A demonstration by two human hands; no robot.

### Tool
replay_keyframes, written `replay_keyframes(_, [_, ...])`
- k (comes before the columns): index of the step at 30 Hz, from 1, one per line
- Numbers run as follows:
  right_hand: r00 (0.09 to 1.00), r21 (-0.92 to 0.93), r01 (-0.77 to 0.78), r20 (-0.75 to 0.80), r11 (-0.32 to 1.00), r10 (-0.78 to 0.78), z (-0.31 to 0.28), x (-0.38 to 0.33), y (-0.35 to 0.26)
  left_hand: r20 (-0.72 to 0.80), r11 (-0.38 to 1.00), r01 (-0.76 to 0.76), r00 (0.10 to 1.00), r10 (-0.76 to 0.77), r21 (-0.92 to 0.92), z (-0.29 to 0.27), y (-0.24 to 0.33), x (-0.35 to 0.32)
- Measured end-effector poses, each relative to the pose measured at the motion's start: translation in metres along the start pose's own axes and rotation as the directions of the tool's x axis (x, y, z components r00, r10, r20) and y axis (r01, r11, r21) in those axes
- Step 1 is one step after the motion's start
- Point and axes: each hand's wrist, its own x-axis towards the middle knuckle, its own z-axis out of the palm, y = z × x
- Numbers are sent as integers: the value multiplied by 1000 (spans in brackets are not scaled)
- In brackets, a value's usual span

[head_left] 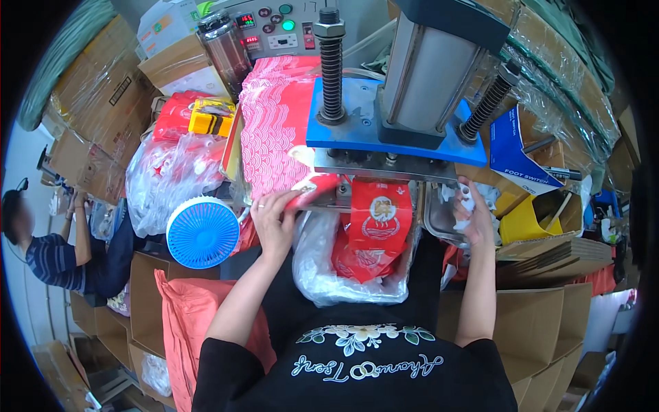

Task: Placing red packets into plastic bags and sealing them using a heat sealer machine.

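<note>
A red paper bag (379,218) with gold print hangs upright from the press (398,130), over a clear sack.

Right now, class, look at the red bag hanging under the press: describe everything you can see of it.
The red bag is flat and glossy, like plastic film or coated paper, printed with a pale round emblem and curved lines. Its top sits under the grey plate of the blue press; the rest hangs down, slightly creased, into a clear plastic bag holding more red pieces. The left hand pinches its upper left edge. The right hand is off to its right, not touching it.
</note>
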Motion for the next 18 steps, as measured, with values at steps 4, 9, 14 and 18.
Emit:
replay_keyframes(4, [957,-177,85,-259,981,-130,16,-19,11,142,850,189,981,-136,-491,-6,40,-10])
replay_keyframes(9, [933,-773,323,162,546,-322,69,-43,11,411,648,402,899,-149,-646,16,78,-43])
replay_keyframes(14, [944,-918,306,328,251,48,120,-57,12,403,798,336,906,-130,-500,42,71,-64])
replay_keyframes(18, [892,-859,361,431,364,134,131,-48,26,436,714,318,900,-19,-623,54,59,-71])
